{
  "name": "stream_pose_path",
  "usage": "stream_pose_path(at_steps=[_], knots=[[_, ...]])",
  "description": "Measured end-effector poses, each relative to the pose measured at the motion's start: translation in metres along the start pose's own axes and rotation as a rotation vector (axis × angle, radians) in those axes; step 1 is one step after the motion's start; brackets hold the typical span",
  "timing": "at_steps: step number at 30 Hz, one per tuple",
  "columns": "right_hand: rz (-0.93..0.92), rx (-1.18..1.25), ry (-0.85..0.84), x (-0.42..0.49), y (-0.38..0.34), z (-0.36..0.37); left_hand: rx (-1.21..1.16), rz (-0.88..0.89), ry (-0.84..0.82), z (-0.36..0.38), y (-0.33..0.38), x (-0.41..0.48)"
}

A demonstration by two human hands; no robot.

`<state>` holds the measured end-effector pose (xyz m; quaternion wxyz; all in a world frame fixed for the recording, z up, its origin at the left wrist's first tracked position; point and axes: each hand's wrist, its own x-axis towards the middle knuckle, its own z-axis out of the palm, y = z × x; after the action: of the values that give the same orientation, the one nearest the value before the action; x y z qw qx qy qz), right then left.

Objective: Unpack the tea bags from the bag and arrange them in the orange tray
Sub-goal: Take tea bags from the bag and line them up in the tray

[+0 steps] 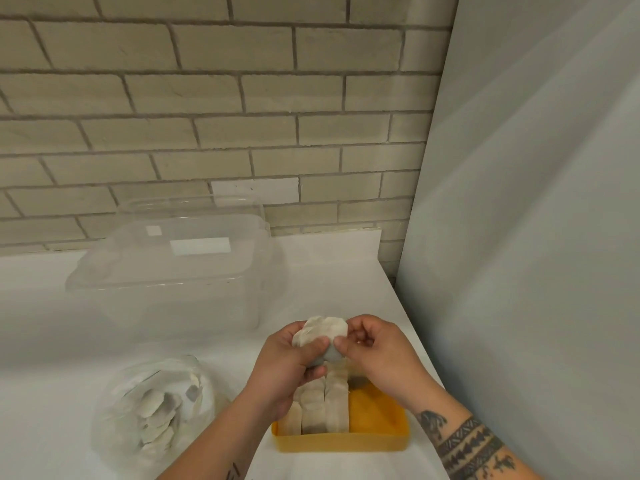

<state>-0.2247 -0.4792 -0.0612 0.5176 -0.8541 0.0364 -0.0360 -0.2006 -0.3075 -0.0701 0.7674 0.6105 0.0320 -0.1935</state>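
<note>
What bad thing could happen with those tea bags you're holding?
The bunch of tea bags is held above the orange tray by the left hand and right hand; some might slip and knock over the rows standing there. The tray sits close to the table edge, so a bump could push it off.

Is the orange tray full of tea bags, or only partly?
Partly full. The orange tray holds rows of tea bags on its left; its right side shows bare floor.

The tea bags [320, 332] I held were matt paper; the tray [346, 444] smooth orange plastic, the bag [110, 410] glossy clear film, the tub [173, 275] clear plastic, the wall [207, 98] rough brick.
</note>
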Motion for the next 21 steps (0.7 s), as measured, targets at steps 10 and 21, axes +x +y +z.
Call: stream_pose_path(at_steps=[10, 21], knots=[[0.034, -0.423, -0.132, 0.022, 0.010, -0.030, 0.311, 0.127, 0.185, -0.019, -0.023, 0.014], [-0.081, -0.900, -0.274, 0.021, 0.054, -0.001, 0.487, 0.143, 0.214, -0.029, -0.045, 0.025]])
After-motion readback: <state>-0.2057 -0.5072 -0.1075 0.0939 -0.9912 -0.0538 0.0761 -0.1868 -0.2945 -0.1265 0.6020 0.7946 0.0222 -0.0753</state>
